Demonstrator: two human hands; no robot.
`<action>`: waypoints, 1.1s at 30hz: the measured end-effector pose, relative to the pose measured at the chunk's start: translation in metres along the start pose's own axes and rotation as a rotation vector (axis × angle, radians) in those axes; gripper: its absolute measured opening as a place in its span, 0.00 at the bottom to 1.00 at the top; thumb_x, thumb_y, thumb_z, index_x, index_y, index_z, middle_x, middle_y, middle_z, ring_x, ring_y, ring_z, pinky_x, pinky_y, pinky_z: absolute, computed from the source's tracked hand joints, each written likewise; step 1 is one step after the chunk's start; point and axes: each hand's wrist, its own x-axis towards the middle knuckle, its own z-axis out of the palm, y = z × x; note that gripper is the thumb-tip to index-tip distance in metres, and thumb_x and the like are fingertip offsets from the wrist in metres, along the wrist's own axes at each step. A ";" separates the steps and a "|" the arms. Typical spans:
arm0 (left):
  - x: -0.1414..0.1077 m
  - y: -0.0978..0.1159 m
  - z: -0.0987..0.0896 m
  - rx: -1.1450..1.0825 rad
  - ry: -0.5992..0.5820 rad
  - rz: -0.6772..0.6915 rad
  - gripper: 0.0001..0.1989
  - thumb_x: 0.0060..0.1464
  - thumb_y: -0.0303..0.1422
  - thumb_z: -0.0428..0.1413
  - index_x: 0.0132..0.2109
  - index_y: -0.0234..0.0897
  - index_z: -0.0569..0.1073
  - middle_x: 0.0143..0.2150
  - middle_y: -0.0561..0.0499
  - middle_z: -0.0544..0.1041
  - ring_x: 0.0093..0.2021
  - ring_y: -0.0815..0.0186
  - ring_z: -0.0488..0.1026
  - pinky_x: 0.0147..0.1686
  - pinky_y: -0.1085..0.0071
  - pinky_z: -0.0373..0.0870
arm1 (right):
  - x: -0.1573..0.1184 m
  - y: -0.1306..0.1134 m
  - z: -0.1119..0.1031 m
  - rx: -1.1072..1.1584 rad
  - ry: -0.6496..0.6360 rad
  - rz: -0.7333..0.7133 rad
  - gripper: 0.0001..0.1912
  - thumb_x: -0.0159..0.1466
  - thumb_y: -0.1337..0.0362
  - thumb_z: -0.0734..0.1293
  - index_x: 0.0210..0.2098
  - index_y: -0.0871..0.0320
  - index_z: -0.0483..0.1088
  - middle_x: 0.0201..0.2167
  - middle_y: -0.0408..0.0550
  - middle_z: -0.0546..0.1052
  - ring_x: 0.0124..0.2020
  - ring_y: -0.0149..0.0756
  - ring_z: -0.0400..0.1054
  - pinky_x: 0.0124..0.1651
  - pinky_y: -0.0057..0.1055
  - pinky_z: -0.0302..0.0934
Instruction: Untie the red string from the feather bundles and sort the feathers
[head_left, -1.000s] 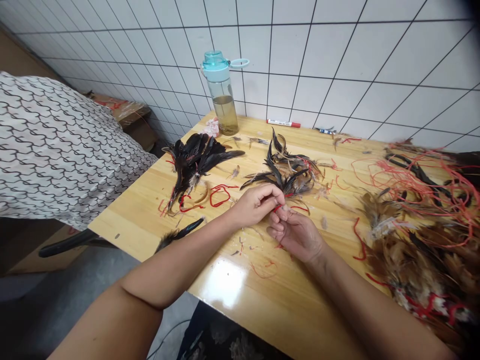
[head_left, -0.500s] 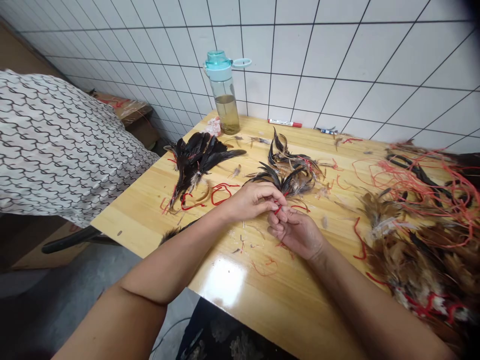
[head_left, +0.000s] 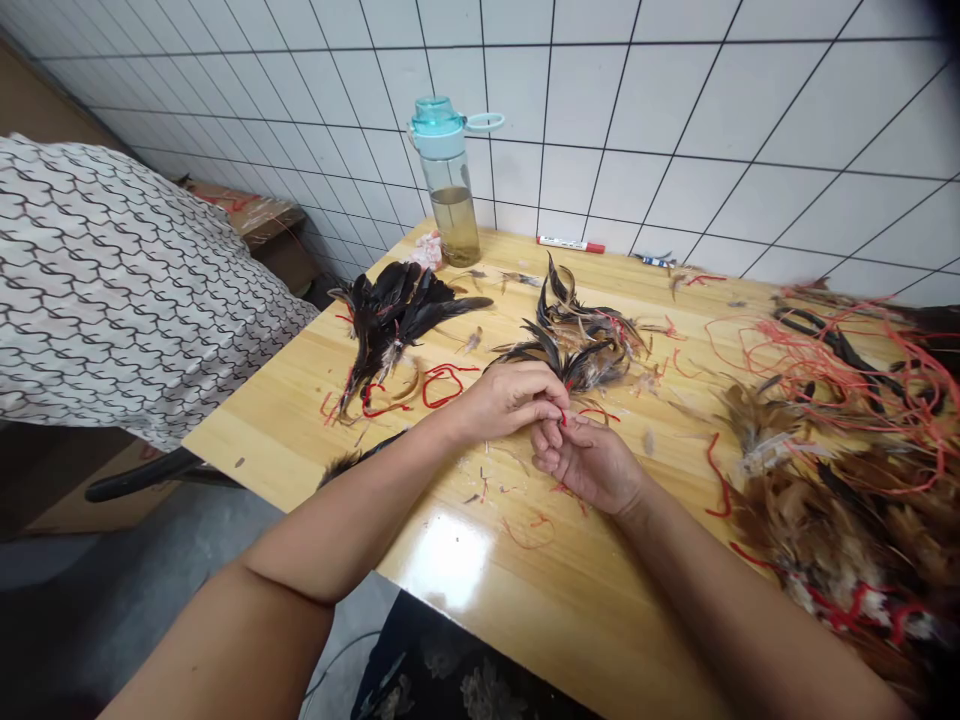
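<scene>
Over the middle of the table, my left hand (head_left: pixel 514 400) and my right hand (head_left: pixel 592 462) meet with their fingertips pinched together. A short bit of red string (head_left: pixel 564 415) shows between the two pinches. Just beyond my left fingers lies a bunch of dark, curved feathers (head_left: pixel 559 352); whether those fingers also grip its base is hidden. A second bunch of dark feathers (head_left: pixel 574 315) lies behind it. Left of my hands are a loop of red string (head_left: pixel 442 385) and a larger bundle of black feathers (head_left: pixel 397 315).
A water bottle (head_left: pixel 452 190) stands by the tiled wall, near a red marker (head_left: pixel 570 245). On the right are tangled red strings (head_left: pixel 840 370) and heaped brown feathers (head_left: pixel 817 520). Patterned white fabric (head_left: pixel 135 290) hangs at the table's left edge.
My fingers have shifted slightly around the red string, with my right hand a touch higher and further left. The feathers on the table lie as before.
</scene>
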 end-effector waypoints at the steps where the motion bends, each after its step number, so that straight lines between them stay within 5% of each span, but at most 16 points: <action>1: 0.000 0.000 0.001 0.001 0.012 -0.004 0.07 0.59 0.33 0.54 0.36 0.36 0.76 0.35 0.47 0.78 0.38 0.67 0.73 0.41 0.71 0.68 | 0.000 0.000 0.000 0.004 -0.002 0.002 0.16 0.60 0.57 0.69 0.22 0.60 0.67 0.23 0.44 0.64 0.24 0.27 0.54 0.29 0.27 0.52; 20: -0.006 0.005 0.004 -0.051 0.024 -0.182 0.07 0.56 0.31 0.55 0.42 0.34 0.75 0.37 0.47 0.75 0.36 0.68 0.73 0.39 0.73 0.68 | 0.002 0.000 0.003 0.019 0.114 -0.057 0.17 0.59 0.57 0.71 0.22 0.59 0.64 0.21 0.41 0.60 0.26 0.28 0.54 0.28 0.24 0.54; 33: -0.005 0.006 0.004 0.035 0.001 -0.177 0.04 0.56 0.27 0.54 0.37 0.33 0.74 0.32 0.51 0.75 0.31 0.72 0.71 0.34 0.76 0.66 | 0.003 0.004 -0.003 -0.082 0.039 -0.059 0.22 0.56 0.51 0.73 0.19 0.59 0.64 0.24 0.44 0.69 0.25 0.27 0.58 0.30 0.26 0.53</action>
